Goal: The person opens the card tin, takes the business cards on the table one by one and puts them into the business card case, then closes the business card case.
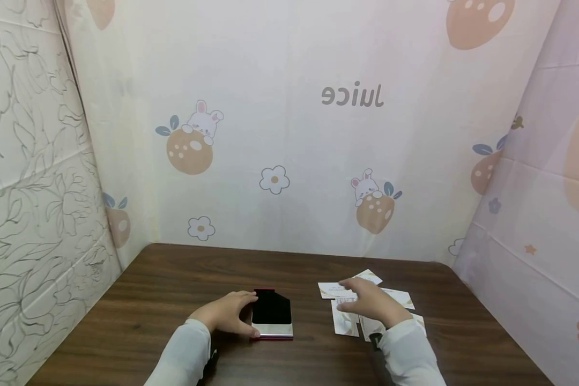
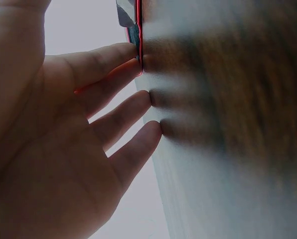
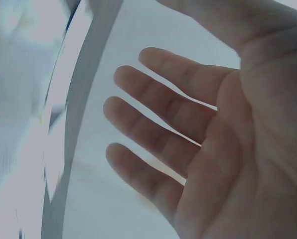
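Note:
An open card case (image 1: pixel 272 313), with a black inside, a silver strip and red edges, lies on the table in the head view. My left hand (image 1: pixel 227 313) holds its left side, thumb at the near corner and fingertips at the far one. In the left wrist view, fingertips (image 2: pixel 133 52) meet the red edge while the other fingers touch the tabletop. My right hand (image 1: pixel 373 303) hovers with spread fingers above several loose white business cards (image 1: pixel 344 321), partly hiding them. In the right wrist view, nothing lies in the palm (image 3: pixel 228 149).
The dark wooden table (image 1: pixel 173 279) ends at a patterned curtain (image 1: pixel 289 134) behind. More curtain hangs along the left and right sides. Bare wood lies between the case and the cards.

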